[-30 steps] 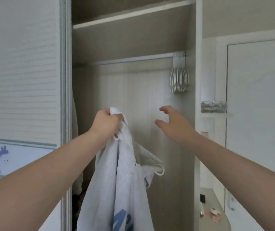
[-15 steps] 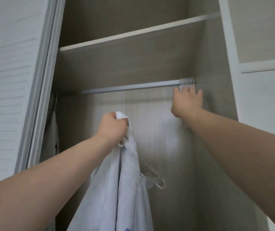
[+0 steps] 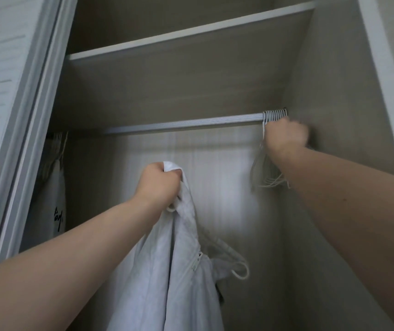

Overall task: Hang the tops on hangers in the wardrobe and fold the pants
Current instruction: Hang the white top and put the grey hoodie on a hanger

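Top: a pale grey-white zip-front top (image 3: 167,271), limp and bunched, with a cord loop dangling at its right side. It hangs below the middle of the rail, well apart from it.
Left hand: my left hand (image 3: 159,185) is fisted round the top's collar end and holds it up.
Long axis: the top falls straight down from that fist, while the ribbed silver metal rail (image 3: 184,123) runs across, left to right.
Hangers: a tight bunch of thin white wire hangers (image 3: 266,173) is hooked on the rail's right end.
Right hand: my right hand (image 3: 284,136) sits just under the rail's right end, curled round the hangers' necks. It is blurred, so I cannot tell whether it holds one or several.
Key relation: the hangers lie up and to the right of the top, and the right hand is the nearer one. I judge one hanger must come off the rail and travel down-left to the collar.
Above the rail: a pale wood-grain shelf (image 3: 191,34).
Rail's left end: a white garment with black lettering (image 3: 56,201), beside a white louvred door (image 3: 12,91).
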The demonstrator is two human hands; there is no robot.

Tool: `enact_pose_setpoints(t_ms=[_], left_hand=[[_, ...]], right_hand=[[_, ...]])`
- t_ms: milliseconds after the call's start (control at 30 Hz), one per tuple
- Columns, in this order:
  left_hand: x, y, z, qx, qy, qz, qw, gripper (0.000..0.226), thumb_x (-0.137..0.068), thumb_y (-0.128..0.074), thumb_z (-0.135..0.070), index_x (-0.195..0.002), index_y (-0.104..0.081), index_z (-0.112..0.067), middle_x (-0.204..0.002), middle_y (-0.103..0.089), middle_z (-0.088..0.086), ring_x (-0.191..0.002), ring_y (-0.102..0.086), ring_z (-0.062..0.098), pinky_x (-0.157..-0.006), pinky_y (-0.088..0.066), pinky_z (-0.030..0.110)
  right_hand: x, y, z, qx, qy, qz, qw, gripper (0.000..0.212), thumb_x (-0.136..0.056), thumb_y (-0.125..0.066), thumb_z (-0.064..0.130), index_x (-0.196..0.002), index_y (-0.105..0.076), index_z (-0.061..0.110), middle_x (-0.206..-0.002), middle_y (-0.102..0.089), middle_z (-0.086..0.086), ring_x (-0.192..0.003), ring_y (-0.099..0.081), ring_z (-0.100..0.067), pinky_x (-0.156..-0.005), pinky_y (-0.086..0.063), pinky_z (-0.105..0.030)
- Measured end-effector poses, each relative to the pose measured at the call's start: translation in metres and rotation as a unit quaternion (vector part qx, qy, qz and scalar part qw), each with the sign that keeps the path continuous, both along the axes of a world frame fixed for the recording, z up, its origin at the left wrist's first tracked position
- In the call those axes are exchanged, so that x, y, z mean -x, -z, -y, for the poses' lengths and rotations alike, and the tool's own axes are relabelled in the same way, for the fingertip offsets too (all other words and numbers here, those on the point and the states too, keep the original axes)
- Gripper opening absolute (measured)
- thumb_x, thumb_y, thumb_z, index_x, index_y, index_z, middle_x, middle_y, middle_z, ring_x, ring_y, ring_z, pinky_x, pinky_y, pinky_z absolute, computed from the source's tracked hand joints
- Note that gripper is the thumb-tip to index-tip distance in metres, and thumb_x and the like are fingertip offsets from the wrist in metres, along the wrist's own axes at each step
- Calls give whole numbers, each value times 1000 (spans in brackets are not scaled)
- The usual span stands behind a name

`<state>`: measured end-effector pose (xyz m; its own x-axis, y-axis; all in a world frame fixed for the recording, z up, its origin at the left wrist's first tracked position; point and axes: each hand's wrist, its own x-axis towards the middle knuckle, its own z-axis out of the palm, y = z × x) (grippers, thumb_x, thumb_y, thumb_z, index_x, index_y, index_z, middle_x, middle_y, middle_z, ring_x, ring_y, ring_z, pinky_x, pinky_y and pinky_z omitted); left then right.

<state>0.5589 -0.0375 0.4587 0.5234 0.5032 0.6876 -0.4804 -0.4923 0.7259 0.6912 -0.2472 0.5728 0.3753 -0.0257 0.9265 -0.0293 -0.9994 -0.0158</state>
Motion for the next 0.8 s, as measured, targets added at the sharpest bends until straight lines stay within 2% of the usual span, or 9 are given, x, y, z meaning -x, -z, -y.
enact_pose_setpoints(t_ms=[100, 200, 267, 333, 467, 600, 667, 800], left_hand=[[-2, -1, 0, 4, 13, 5, 1000, 25, -93, -50, -6, -70, -57, -8, -45, -54, 3, -35, -55, 16, -35, -41, 23], [-1, -2, 1, 0, 19, 12, 1000, 27, -92, -49, -6, -67, -55, -9, -41, -52, -1, -35, -54, 17, -35, -40, 22], [4, -4, 3, -1, 13, 27, 1000, 26, -93, -50, -9, -68, -58, -8, -44, -54, -1, -40, -56, 17, -36, -40, 22], [11, -6, 6, -3, -1, 44, 999, 25, -94, -52, -13, -73, -62, -4, -52, -58, 1, -51, -61, 21, -40, -44, 23], [35, -10, 19, -6, 1, 72, 997, 22, -94, -52, -15, -78, -63, -5, -64, -60, 5, -63, -63, 23, -48, -48, 26], [72, -5, 39, 0, 0, 92, 996, 22, -95, -54, -17, -91, -65, 3, -71, -62, 7, -70, -63, 24, -61, -55, 37], [95, 1, 51, -3, 3, 102, 995, 22, -95, -54, -15, -91, -65, 4, -71, -60, 6, -70, -61, 22, -66, -54, 38], [148, 19, 75, 0, 6, 112, 994, 24, -97, -54, -15, -88, -63, 6, -74, -60, 8, -72, -58, 21, -68, -49, 33]], right_hand=[[4, -5, -1, -39, -39, 9, 998, 37, -98, -40, 5, -131, -58, 3, -130, -58, -21, -120, -58, -40, -98, -45, -44], [17, -7, -4, -60, -84, 30, 994, 33, -93, -48, 5, -124, -61, 5, -124, -65, -16, -115, -63, -37, -88, -47, -38], [30, -8, -8, -94, -124, 22, 988, 31, -91, -54, 9, -121, -63, 8, -123, -66, -14, -114, -64, -36, -81, -44, -36], [47, -8, -9, -159, -185, 5, 970, 31, -91, -55, 11, -121, -63, 8, -124, -65, -16, -115, -62, -37, -83, -43, -36], [90, 3, 2, -285, -351, -3, 892, 25, -94, -55, 14, -116, -63, 4, -120, -64, -18, -107, -62, -37, -76, -38, -30], [136, 34, 27, -322, -446, 18, 835, 20, -94, -49, 10, -104, -64, 3, -94, -58, -14, -82, -53, -26, -63, -39, -28], [162, 56, 44, -345, -491, 22, 800, 18, -95, -48, 12, -99, -65, 8, -81, -57, -8, -73, -53, -24, -55, -35, -24], [231, 112, 83, -399, -566, 20, 721, 17, -96, -51, 18, -80, -56, 22, -60, -46, 1, -51, -42, -17, -51, -29, -24]])
